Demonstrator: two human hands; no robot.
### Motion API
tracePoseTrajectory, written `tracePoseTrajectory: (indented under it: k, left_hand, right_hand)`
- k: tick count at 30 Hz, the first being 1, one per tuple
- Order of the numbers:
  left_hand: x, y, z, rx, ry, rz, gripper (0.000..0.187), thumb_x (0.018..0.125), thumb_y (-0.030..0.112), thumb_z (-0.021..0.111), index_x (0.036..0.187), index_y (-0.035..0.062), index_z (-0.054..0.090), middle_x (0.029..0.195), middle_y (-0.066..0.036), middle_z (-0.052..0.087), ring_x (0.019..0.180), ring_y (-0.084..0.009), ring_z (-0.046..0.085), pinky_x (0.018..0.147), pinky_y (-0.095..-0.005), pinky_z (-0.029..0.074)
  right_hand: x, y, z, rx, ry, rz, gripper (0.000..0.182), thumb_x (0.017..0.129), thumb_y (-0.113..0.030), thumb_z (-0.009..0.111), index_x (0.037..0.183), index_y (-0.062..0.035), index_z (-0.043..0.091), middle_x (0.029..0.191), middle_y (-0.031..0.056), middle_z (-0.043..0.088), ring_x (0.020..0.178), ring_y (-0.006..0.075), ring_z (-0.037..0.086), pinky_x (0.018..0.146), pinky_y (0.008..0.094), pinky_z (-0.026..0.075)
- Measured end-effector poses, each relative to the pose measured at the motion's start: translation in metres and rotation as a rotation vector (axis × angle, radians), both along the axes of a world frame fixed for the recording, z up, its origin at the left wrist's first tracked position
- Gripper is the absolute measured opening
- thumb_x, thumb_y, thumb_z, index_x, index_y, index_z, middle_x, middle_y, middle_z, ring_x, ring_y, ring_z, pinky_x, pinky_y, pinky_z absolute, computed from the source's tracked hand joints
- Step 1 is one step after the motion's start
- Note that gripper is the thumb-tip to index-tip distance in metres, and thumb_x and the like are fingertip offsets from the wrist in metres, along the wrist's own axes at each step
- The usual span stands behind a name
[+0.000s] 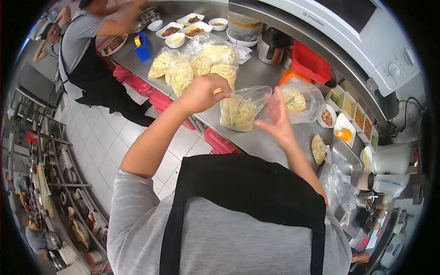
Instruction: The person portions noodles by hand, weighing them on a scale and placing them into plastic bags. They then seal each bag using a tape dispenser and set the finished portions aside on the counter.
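A clear plastic bag of noodles [239, 112] stands on the steel counter in front of me, its mouth loose and spread toward the right. My left hand [206, 93] is closed in a pinch at the bag's upper left corner. On the other side, my right hand [278, 123] has its fingers apart and holds nothing, slightly blurred, close to the bag's right edge. Beyond my right hand lies a larger clear bag [310, 103] with a small portion of noodles inside. Several filled noodle bags [201, 62] are grouped behind my left hand.
Bowls of food [195, 30], a blue container [142, 47] and a steel jug [270, 46] stand farther back. A red bin [311, 62] and ingredient trays [349, 105] line the right. A small filled bag [318, 149] lies nearer me. A co-worker [98, 59] stands at the left.
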State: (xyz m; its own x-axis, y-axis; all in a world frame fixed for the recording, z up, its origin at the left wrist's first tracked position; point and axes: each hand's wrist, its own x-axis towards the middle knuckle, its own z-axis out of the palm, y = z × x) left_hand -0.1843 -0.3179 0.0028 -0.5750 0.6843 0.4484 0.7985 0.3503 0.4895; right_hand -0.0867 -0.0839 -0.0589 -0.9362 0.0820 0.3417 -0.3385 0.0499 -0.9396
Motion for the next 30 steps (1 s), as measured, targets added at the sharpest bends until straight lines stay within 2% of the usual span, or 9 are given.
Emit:
tracePoseTrajectory:
  k: [2, 6, 9, 11, 14, 18, 20, 24, 30]
  left_hand:
    - [0.003, -0.001, -0.002, 0.028, -0.128, 0.02, 0.015, 0.072, 0.004, 0.072, 0.084, 0.0033, 0.062, 0.093, -0.007, 0.066, 0.092, -0.0217, 0.062, 0.079, -0.0356, 0.048]
    - [0.005, 0.0, -0.036, 0.498, -0.419, 0.042, 0.051, 0.066, 0.011, 0.079, 0.111, 0.0045, 0.057, 0.109, -0.008, 0.061, 0.103, -0.0188, 0.057, 0.091, -0.0343, 0.042]
    - [0.005, 0.011, -0.1, 0.449, -0.696, -0.037, 0.068, 0.064, 0.019, 0.083, 0.121, 0.0037, 0.049, 0.122, -0.007, 0.053, 0.111, -0.0149, 0.049, 0.095, -0.0326, 0.037]
    - [-0.013, 0.025, -0.125, 0.386, -0.733, 0.032, 0.041, 0.076, 0.017, 0.075, 0.11, 0.0023, 0.059, 0.113, -0.007, 0.059, 0.104, -0.0144, 0.053, 0.09, -0.0306, 0.041]
    - [-0.021, 0.036, -0.119, 0.457, -0.896, 0.126, 0.014, 0.083, 0.007, 0.064, 0.095, 0.0027, 0.068, 0.102, -0.01, 0.065, 0.1, -0.0194, 0.058, 0.087, -0.0315, 0.045]
    - [0.028, 0.022, -0.085, 0.217, 0.151, 0.065, 0.026, 0.072, 0.001, 0.063, 0.098, 0.0037, 0.066, 0.108, -0.012, 0.064, 0.102, -0.0309, 0.059, 0.089, -0.0369, 0.046]
    - [0.053, 0.012, -0.12, 0.242, 0.107, -0.013, 0.028, 0.071, 0.001, 0.064, 0.099, 0.0043, 0.065, 0.107, -0.012, 0.064, 0.102, -0.0301, 0.06, 0.088, -0.0378, 0.046]
    - [0.094, 0.011, -0.139, 0.306, -0.118, -0.034, 0.029, 0.07, 0.005, 0.066, 0.099, 0.0056, 0.064, 0.099, -0.013, 0.065, 0.094, -0.0304, 0.062, 0.079, -0.0381, 0.049]
    - [0.087, 0.022, -0.16, 0.217, -0.386, 0.299, 0.01, 0.08, 0.01, 0.06, 0.089, 0.0058, 0.061, 0.08, -0.016, 0.064, 0.073, -0.0333, 0.063, 0.063, -0.0383, 0.048]
  right_hand:
    - [-0.002, -0.019, -0.029, -0.177, -0.073, -0.006, 0.08, 0.072, -0.004, 0.074, 0.14, -0.0093, 0.032, 0.136, 0.0153, 0.041, 0.112, 0.0238, 0.053, 0.094, 0.033, 0.041]
    - [-0.038, -0.014, -0.056, 0.014, -0.257, 0.085, 0.052, 0.077, -0.007, 0.071, 0.125, -0.0051, 0.05, 0.124, 0.0125, 0.054, 0.104, 0.0204, 0.056, 0.09, 0.0321, 0.044]
    - [-0.053, -0.011, -0.073, 0.114, -0.18, 0.059, 0.027, 0.081, -0.011, 0.067, 0.106, -0.0032, 0.062, 0.109, 0.0094, 0.063, 0.1, 0.0178, 0.058, 0.087, 0.0309, 0.045]
    - [-0.057, -0.013, -0.074, 0.119, -0.029, 0.005, 0.016, 0.082, -0.015, 0.064, 0.093, -0.005, 0.069, 0.1, 0.0079, 0.066, 0.099, 0.0164, 0.058, 0.086, 0.0297, 0.044]
    - [-0.06, -0.016, -0.048, 0.071, -0.084, -0.02, 0.014, 0.082, -0.011, 0.06, 0.094, -0.0071, 0.067, 0.105, 0.0078, 0.066, 0.105, 0.0222, 0.059, 0.089, 0.0339, 0.045]
    - [-0.03, -0.005, -0.037, 0.641, 0.482, -0.061, 0.018, 0.078, -0.008, 0.059, 0.095, -0.0108, 0.066, 0.109, 0.0071, 0.066, 0.109, 0.0269, 0.058, 0.093, 0.0407, 0.043]
    - [-0.002, 0.003, -0.052, 0.879, 0.584, 0.001, 0.021, 0.077, -0.009, 0.06, 0.096, -0.0126, 0.066, 0.108, 0.007, 0.066, 0.11, 0.0266, 0.058, 0.094, 0.0432, 0.043]
    - [0.026, 0.007, -0.098, 0.722, 0.363, 0.126, 0.02, 0.077, -0.011, 0.061, 0.097, -0.0124, 0.066, 0.105, 0.007, 0.067, 0.102, 0.0213, 0.062, 0.091, 0.0403, 0.045]
    - [0.022, -0.003, -0.102, 0.572, 0.072, 0.041, 0.015, 0.083, -0.01, 0.059, 0.097, -0.0074, 0.066, 0.091, 0.0085, 0.069, 0.079, 0.0184, 0.066, 0.08, 0.0333, 0.049]
